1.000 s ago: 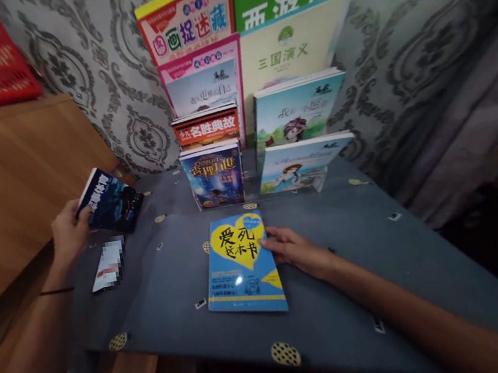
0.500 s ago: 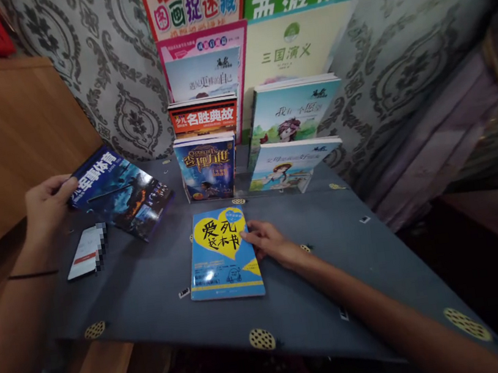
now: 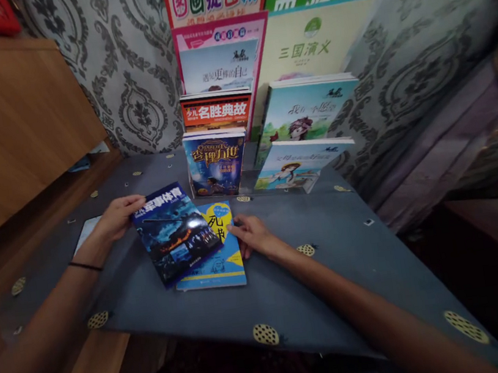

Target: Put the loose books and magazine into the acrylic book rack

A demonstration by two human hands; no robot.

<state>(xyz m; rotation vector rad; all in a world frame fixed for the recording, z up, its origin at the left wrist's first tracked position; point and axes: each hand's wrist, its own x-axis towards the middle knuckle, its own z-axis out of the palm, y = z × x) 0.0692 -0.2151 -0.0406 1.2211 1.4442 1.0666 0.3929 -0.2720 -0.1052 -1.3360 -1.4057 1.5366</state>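
— What do you have in your left hand?

— From my head camera: my left hand (image 3: 117, 218) has its grip closed on the top left corner of the dark military book (image 3: 176, 234), thumb on the cover. The book lies slantwise, partly over the blue book (image 3: 222, 258) with the yellow heart, on the grey worktop (image 3: 317, 275).

— And your right hand?

— My right hand (image 3: 250, 236) rests flat with fingers spread on the blue book's right edge, gripping nothing.

— What is around them?

— A phone (image 3: 84, 229) lies just behind my left wrist. Beyond the two books, a tiered book display (image 3: 262, 86) stands against the patterned wall, and a wooden cabinet (image 3: 3, 122) is on the left.
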